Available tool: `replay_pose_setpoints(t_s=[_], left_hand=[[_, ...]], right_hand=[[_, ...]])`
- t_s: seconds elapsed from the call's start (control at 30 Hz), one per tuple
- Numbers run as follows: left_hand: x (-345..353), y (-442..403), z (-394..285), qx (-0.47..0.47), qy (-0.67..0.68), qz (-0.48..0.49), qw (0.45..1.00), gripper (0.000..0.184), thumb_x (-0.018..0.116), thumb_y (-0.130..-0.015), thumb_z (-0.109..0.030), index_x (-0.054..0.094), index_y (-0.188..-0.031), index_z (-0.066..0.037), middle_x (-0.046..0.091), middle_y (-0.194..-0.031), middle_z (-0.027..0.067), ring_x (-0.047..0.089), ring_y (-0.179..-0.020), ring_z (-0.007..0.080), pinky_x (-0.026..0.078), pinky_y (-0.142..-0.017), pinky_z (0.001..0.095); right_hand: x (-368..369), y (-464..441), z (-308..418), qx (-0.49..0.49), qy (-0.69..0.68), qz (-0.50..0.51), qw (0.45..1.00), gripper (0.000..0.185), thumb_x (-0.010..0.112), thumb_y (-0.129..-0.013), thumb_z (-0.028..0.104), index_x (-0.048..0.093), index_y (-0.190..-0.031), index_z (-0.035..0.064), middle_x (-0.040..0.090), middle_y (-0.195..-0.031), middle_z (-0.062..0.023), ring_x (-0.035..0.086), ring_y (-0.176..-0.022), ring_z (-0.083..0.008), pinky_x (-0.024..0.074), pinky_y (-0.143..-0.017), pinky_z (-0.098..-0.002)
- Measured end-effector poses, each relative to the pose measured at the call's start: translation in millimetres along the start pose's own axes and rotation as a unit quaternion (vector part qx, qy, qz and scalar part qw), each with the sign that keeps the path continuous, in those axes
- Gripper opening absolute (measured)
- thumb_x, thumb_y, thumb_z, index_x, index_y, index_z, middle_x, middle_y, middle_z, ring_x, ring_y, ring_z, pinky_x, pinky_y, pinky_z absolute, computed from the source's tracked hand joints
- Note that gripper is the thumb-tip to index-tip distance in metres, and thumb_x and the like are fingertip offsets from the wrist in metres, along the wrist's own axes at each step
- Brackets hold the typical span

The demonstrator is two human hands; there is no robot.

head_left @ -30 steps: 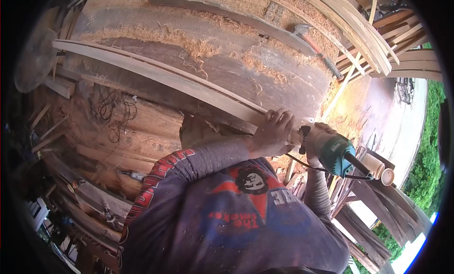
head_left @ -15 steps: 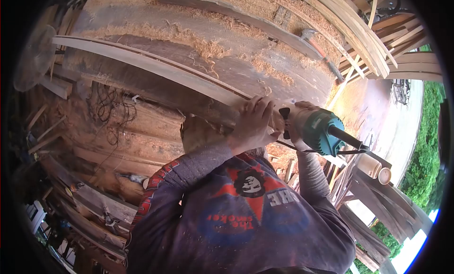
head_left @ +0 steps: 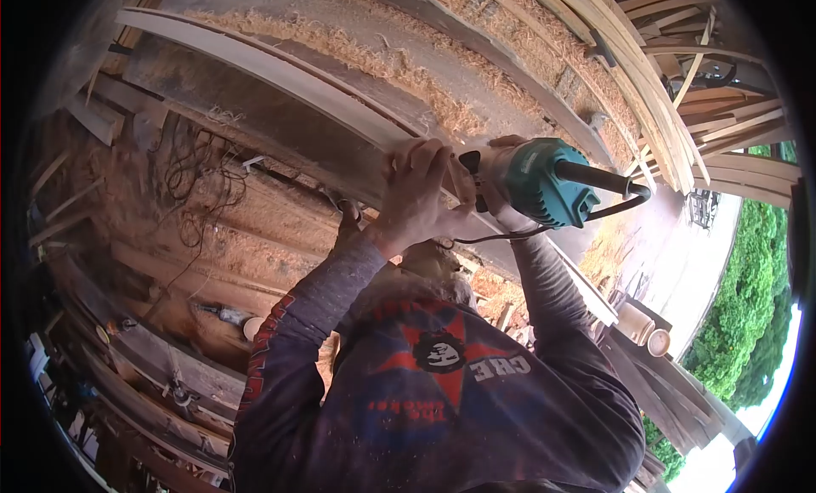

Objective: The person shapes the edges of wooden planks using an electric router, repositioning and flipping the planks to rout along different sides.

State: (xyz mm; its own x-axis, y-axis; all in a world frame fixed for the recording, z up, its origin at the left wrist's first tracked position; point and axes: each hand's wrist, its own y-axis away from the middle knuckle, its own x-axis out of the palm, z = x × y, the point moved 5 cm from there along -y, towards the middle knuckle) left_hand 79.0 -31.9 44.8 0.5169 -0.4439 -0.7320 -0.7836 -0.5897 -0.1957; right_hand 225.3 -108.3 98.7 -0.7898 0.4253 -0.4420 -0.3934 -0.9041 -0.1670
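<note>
My right hand (head_left: 501,191) is wrapped round the body of a teal power tool (head_left: 544,183), with its fingers mostly hidden behind the tool. Just left of it, my left hand (head_left: 416,195) is closed at the tool's front end, its fingers bent over the edge of a long, pale wooden strip (head_left: 289,81). The tool rests along that strip, and a dark cord hangs below it. The strip runs from the upper left, under both hands, and comes out on the lower right. Wood shavings (head_left: 450,110) lie beyond it.
Long boards (head_left: 629,76) are stacked at the upper right. A dark plank (head_left: 501,59) lies across the shavings-covered work surface. Tangled cord (head_left: 191,183) and another tool (head_left: 223,313) are at the left. A pale cylindrical container (head_left: 636,323) stands at the lower right.
Both hands and the power tool have moved left and upward in view, along the strip. More of the strip now shows to the right of the tool. The view itself has shifted.
</note>
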Motion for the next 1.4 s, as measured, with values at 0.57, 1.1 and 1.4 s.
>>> replay_pose_setpoints(t_s=[0.57,1.1,1.4], left_hand=[[-176,-48,217,-0.05,-0.059,-0.173,0.982,0.082,0.086,-0.069,-0.05,0.058,-0.132,-0.005,0.05,-0.134,0.0122,0.041,-0.13,0.034,0.028,-0.106,0.0544],[-238,-69,277,-0.109,-0.107,-0.176,0.972,0.083,0.09,-0.063,-0.051,0.059,-0.128,-0.011,0.051,-0.135,0.0084,0.04,-0.133,0.0335,0.029,-0.11,0.056],[-279,-91,341,-0.103,-0.085,-0.181,0.974,0.085,0.088,-0.065,-0.055,0.058,-0.129,-0.007,0.05,-0.135,0.0124,0.039,-0.133,0.0353,0.028,-0.109,0.0568]], right_hand=[[221,-220,38,-0.261,0.278,0.112,0.918,0.033,0.078,-0.083,0.014,0.068,-0.113,0.0065,0.069,-0.107,-0.0066,0.068,-0.098,-0.0215,0.0554,-0.08,-0.0372],[289,-310,59,-0.087,-0.144,0.085,0.982,0.043,0.085,-0.069,0.017,0.07,-0.108,0.005,0.072,-0.099,-0.0063,0.069,-0.089,-0.0196,0.0563,-0.079,-0.0368],[337,-360,85,-0.153,-0.104,0.077,0.98,0.034,0.079,-0.069,0.019,0.071,-0.1,0.0068,0.072,-0.096,-0.0064,0.069,-0.083,-0.0243,0.0555,-0.073,-0.0403]])
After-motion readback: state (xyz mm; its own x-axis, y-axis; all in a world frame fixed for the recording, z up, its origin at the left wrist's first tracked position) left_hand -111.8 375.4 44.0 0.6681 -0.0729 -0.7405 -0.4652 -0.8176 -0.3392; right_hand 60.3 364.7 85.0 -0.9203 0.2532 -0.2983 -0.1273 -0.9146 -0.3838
